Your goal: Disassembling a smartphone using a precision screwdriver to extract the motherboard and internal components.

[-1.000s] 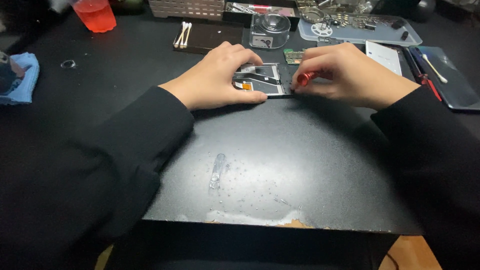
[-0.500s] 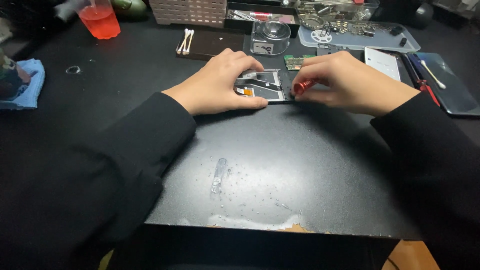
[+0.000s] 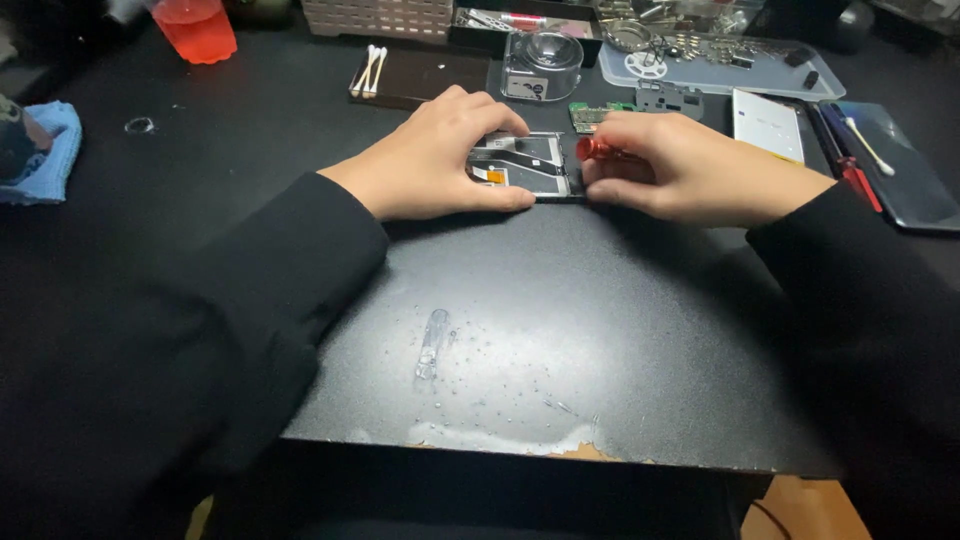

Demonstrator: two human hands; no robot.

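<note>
An opened phone body (image 3: pixel 525 166) with bare metal parts lies flat on the black work mat (image 3: pixel 560 330). My left hand (image 3: pixel 440 160) presses on it from the left, fingers curled over its top edge and thumb along its bottom edge. My right hand (image 3: pixel 690 170) is closed around a small red-handled screwdriver (image 3: pixel 592 150), held at the phone's right edge. The tool's tip is hidden by my fingers.
A clear parts tray (image 3: pixel 720 62) with screws, a small green circuit board (image 3: pixel 590 115), a clear dome-shaped box (image 3: pixel 542 62), cotton swabs (image 3: pixel 368 68), a white card (image 3: pixel 768 120), a dark glass panel (image 3: pixel 890 165), a red cup (image 3: pixel 197 28), a blue cloth (image 3: pixel 45 155).
Both hands stay on the phone. The view has shifted slightly, so everything sits a little lower in frame.
</note>
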